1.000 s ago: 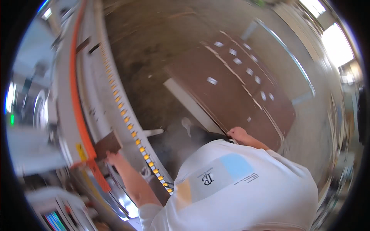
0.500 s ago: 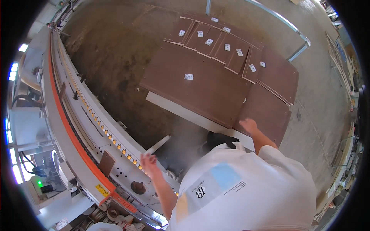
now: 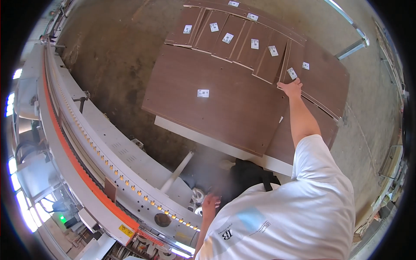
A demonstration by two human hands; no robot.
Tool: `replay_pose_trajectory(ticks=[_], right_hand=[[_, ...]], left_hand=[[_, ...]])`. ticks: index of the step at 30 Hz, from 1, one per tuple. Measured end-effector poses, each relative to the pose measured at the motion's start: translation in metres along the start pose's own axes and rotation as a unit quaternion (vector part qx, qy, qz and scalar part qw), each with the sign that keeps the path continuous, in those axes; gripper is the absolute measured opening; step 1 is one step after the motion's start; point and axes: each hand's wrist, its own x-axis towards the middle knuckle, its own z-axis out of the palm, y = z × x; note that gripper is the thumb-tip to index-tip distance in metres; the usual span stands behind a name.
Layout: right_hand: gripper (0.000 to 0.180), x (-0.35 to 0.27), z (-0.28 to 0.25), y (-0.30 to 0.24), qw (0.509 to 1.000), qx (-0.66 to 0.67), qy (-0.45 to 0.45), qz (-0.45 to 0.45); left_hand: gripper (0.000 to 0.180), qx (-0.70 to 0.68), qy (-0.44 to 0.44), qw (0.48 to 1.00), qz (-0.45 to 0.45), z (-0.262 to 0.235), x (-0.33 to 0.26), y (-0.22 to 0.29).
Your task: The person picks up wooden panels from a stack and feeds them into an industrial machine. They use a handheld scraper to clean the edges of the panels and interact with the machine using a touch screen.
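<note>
My right hand (image 3: 292,88) is stretched out over the stack, its thumb and fingers on either side of the near end of a narrow brown board (image 3: 295,58). A white label (image 3: 292,73) lies on that board just beyond my fingers. Beside it, several more narrow brown panels (image 3: 243,41) form a row, most with a white label. They rest on a large brown panel (image 3: 203,117). My left hand (image 3: 211,202) hangs low by my body near the machine, holding nothing, its fingers loosely bent and partly apart.
Along the left runs a long machine with an orange rail (image 3: 82,175) and a row of small yellow rollers (image 3: 113,170). A white bar (image 3: 177,172) juts from it toward me. A metal frame (image 3: 353,39) stands at the far right. White material (image 3: 195,134) shows under the stack.
My right hand has reached forward from the stack's near edge to the narrow board. My left hand has drawn in from above the machine toward my body. My view has shifted.
</note>
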Motion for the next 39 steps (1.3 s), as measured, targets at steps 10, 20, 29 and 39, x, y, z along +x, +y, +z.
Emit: replay_pose_trajectory(ticks=[10,20,29,39], right_hand=[[0.099,-0.048,-0.011,-0.039,0.99,0.132,0.054,-0.011],[0.122,-0.059,0.016,-0.135,0.998,-0.004,-0.027,0.051],[0.111,-0.057,0.031,-0.1,0.999,0.017,0.004,0.028],[0.066,-0.172,-0.03,0.009,0.631,0.636,-0.421,-0.142]], left_hand=[[0.037,0.028,0.015,0.999,-0.04,-0.01,0.011,0.001],[0.033,-0.039,0.051,0.998,-0.015,0.003,0.01,0.022],[0.035,-0.061,0.062,0.996,-0.033,0.014,0.001,0.0],[0.03,0.297,0.034,0.931,0.207,0.029,0.027,0.083]])
